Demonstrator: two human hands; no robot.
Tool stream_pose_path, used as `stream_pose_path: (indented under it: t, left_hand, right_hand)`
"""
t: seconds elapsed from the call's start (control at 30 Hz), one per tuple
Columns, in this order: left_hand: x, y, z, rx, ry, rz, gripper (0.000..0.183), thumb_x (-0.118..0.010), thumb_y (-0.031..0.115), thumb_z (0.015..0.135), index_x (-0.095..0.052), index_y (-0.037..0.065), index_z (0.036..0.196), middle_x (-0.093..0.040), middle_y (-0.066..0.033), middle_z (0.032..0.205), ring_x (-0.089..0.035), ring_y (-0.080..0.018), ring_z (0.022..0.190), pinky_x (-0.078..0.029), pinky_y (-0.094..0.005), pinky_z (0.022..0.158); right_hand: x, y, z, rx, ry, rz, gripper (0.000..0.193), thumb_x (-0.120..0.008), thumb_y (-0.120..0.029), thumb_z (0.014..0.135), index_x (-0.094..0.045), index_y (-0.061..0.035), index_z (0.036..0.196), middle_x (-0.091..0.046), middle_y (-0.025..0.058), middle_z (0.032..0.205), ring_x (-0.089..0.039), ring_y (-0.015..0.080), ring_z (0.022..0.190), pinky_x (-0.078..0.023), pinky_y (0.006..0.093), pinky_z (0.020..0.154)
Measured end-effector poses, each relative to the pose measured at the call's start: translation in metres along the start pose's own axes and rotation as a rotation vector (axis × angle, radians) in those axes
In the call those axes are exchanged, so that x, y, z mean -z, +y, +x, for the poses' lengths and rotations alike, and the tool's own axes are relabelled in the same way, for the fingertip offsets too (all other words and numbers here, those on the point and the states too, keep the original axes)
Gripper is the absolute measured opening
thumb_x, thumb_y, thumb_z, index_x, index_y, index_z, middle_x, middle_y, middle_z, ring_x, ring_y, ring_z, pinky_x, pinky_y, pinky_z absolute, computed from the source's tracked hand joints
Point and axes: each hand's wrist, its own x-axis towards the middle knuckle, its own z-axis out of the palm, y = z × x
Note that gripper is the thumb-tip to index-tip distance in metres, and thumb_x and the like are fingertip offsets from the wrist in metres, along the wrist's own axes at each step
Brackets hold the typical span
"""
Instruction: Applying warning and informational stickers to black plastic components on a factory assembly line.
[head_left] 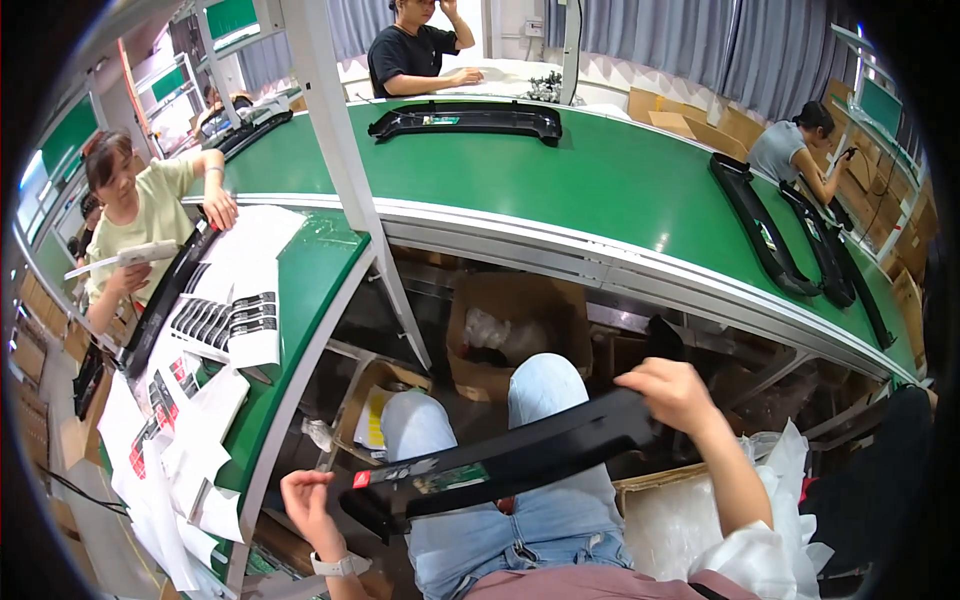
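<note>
A long, curved black plastic panel [540, 455] rests slantwise across my lap, its right end raised. It carries a red label [363, 479] near the left end and a green sticker [452, 477] beside that. My right hand [680, 398] is closed at the panel's upper right end, thumb and fingers bent over its edge. Just off the left end, my left hand [308, 503] has its fingertips pinched together. Whatever they hold, if anything, is too small to make out. A pale watch band circles my left wrist.
A green conveyor [600, 190] crosses ahead, bearing similar black panels [470, 121]. The side table [310, 330] at left holds label sheets [255, 325] and papers; a co-worker there handles another panel. Below are a cardboard box [520, 370] and a metal post [335, 120].
</note>
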Motion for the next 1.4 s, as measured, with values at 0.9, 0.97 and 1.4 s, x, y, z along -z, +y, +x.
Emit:
stream_pose_path:
  t: [0.9, 0.97, 1.4]
  left_hand:
    - [-0.045, -0.040, -0.057, 0.407, -0.004, -0.049, 0.009, -0.056, -0.003, 0.088, -0.062, 0.003, 0.085, -0.060, -0.0016, 0.079, -0.053, -0.0098, 0.072, -0.043, -0.0226, 0.067]
    - [-0.047, -0.046, -0.054, 0.421, 0.020, -0.116, 0.010, -0.051, -0.005, 0.084, -0.055, 0.003, 0.087, -0.059, -0.0062, 0.083, -0.056, -0.0136, 0.073, -0.048, -0.0246, 0.069]
    - [-0.217, 0.028, -0.011, 0.559, -0.821, -0.387, 0.025, -0.060, 0.007, 0.092, -0.056, 0.001, 0.115, -0.066, -0.0137, 0.107, -0.067, -0.0230, 0.096, -0.053, -0.0301, 0.081]
  right_hand:
    - [0.040, 0.256, 0.072, -0.540, 0.347, -0.897, 0.060, -0.064, -0.040, 0.086, -0.051, -0.0018, 0.131, -0.061, 0.0151, 0.123, -0.057, 0.0321, 0.115, -0.045, 0.0507, 0.092]
    - [0.077, 0.251, 0.010, -0.629, 0.397, -1.064, 0.043, -0.063, -0.018, 0.073, -0.059, -0.0032, 0.113, -0.061, 0.0142, 0.108, -0.059, 0.0323, 0.105, -0.046, 0.0535, 0.084]
    - [0.103, 0.064, -0.005, -0.319, 0.178, -0.480, 0.030, -0.077, -0.008, 0.068, -0.066, 0.0009, 0.095, -0.066, 0.0170, 0.091, -0.064, 0.0362, 0.085, -0.051, 0.0410, 0.073]
